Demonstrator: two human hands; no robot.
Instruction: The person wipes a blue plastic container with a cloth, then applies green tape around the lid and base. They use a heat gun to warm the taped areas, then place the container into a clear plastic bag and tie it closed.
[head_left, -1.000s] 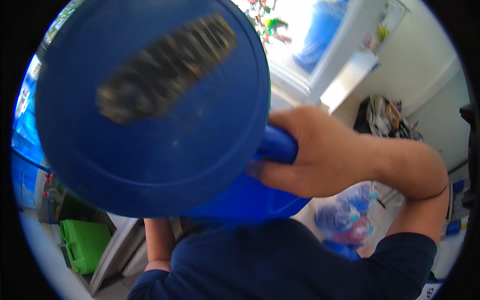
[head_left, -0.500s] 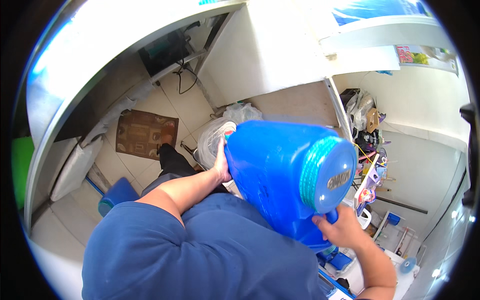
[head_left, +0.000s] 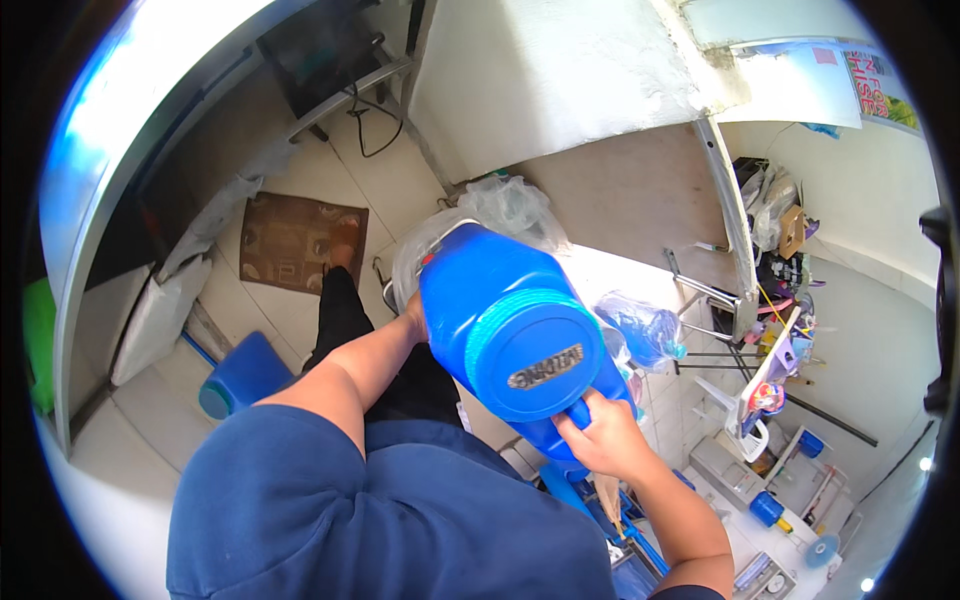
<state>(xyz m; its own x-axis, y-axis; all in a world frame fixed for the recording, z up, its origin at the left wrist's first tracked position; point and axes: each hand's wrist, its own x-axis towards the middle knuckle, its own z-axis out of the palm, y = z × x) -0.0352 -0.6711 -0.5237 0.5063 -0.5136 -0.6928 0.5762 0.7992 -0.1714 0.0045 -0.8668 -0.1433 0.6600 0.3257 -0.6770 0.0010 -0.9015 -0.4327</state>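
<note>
A big blue plastic jug with a round lid and a side handle is held in front of my chest, tipped away from me. My right hand is closed around its handle at the near end. My left hand presses against the jug's far left side, partly hidden behind it. Beyond the jug lies a clear plastic bag on the tiled floor.
A brown patterned mat lies on the floor to the left, a blue bucket-like container nearer me. A crumpled blue-tinted plastic bag sits to the right. Shelves with small cluttered items stand at the right wall.
A second ago the jug's lid filled the view close to the camera. It has come down in front of my chest, and my left hand has come onto its side.
</note>
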